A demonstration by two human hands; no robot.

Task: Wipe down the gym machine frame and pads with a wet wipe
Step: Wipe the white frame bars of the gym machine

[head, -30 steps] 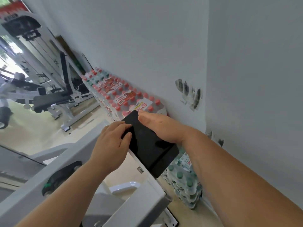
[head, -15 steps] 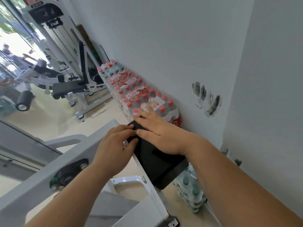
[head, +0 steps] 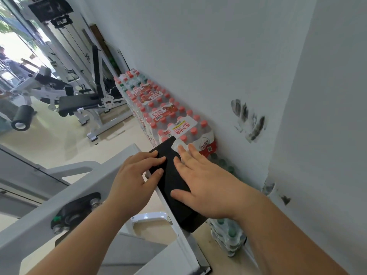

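A black pad (head: 170, 175) is mounted on the white machine frame (head: 83, 187) in the middle of the view. My left hand (head: 135, 179) grips the pad's left edge, fingers curled over its top and thumb on its side. My right hand (head: 204, 185) lies flat on the pad with straight, spread fingers. Under those fingertips, at the pad's far right corner, a crumpled white wet wipe (head: 178, 145) is pressed; only a small part of it shows.
Shrink-wrapped packs of red-capped water bottles (head: 168, 116) are stacked along the white wall (head: 218, 56) just beyond and below the pad. Dark smudges (head: 248, 120) mark the wall. Another white machine with a black bench (head: 79, 102) stands at the far left.
My right hand has turned from gripping the pad's right edge to lying flat on top, and has slid toward the pad's far end. The white wipe now shows under its fingertips. My left hand kept its hold.
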